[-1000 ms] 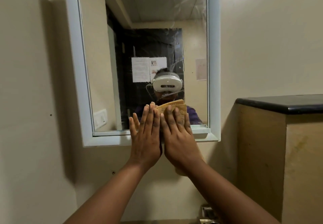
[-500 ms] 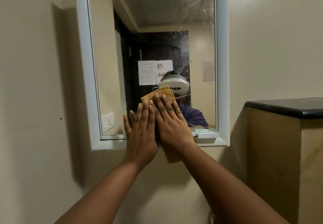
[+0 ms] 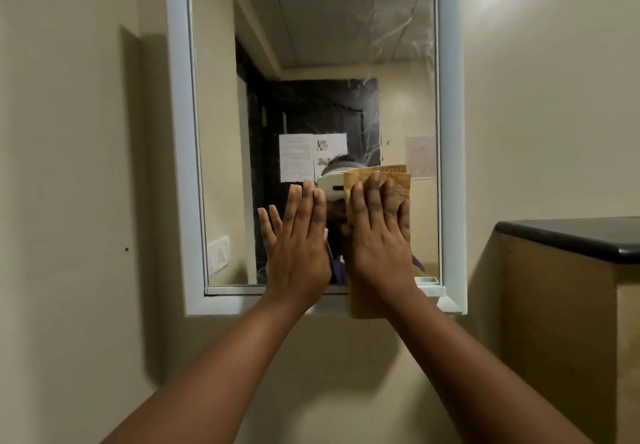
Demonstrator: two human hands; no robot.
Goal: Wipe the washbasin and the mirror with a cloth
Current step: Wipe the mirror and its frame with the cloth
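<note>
Against the mirror, your right hand pressed the yellow cloth flat, while your bare, flat left hand risked leaving fresh smudges.

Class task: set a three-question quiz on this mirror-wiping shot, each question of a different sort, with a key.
1. True or false: the right hand presses the cloth flat on the mirror.
2. The left hand is: A) gripping the cloth B) flat with straight fingers, no cloth C) on the ledge.
3. Fill in: smears show on the mirror's upper ____ side.

Key: 1 true; 2 B; 3 right.
</note>
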